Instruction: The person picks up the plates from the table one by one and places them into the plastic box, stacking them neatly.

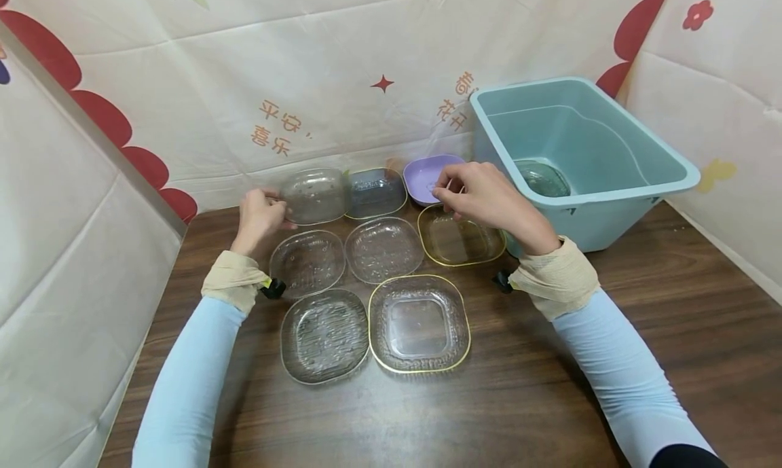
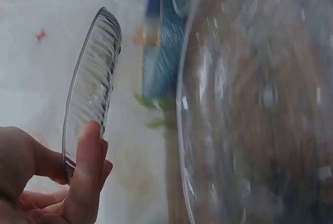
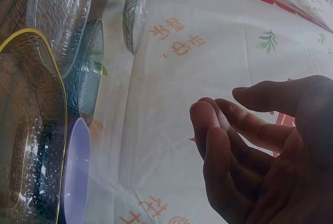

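My left hand (image 1: 261, 218) pinches the near-side rim of a smoky clear plate (image 1: 314, 195) at the back left. In the left wrist view that plate (image 2: 93, 83) is seen edge-on, thumb on one side and fingers on the other, raised off the table. My right hand (image 1: 485, 196) hovers over the purple plate (image 1: 421, 176) and the yellow-rimmed amber plate (image 1: 461, 240). In the right wrist view its fingers (image 3: 218, 151) are loosely bent with nothing between them. A blue-grey plate (image 1: 375, 193) lies between the smoky and purple ones.
A clear plate (image 1: 383, 249), a darker clear plate (image 1: 307, 261), a ribbed plate (image 1: 325, 335) and a gold-rimmed square plate (image 1: 419, 323) lie nearer on the wooden table (image 1: 415, 427). A blue-green bin (image 1: 586, 217) stands at right with a clear dish (image 1: 542, 178) inside. Printed cloth hangs behind.
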Tool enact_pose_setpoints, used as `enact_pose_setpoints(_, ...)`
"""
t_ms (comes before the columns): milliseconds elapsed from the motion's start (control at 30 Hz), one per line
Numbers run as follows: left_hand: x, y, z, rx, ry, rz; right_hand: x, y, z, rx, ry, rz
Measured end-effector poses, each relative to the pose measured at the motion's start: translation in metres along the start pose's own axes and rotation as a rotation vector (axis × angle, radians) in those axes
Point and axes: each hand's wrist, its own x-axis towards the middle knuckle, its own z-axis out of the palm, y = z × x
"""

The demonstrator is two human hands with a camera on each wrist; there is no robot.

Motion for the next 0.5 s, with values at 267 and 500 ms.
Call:
enact_pose_setpoints(267, -0.028, 0.020, 0.020, -0.159, 0.025, 0.051, 0.001, -0.002, 0.002, -0.006, -0.006, 0.006)
enact_pose_setpoints(500, -0.059, 0.040, 0.040, -0.259, 0.003, 0.099, 0.001, -0.002, 0.006, 0.053, -0.036, 0.059)
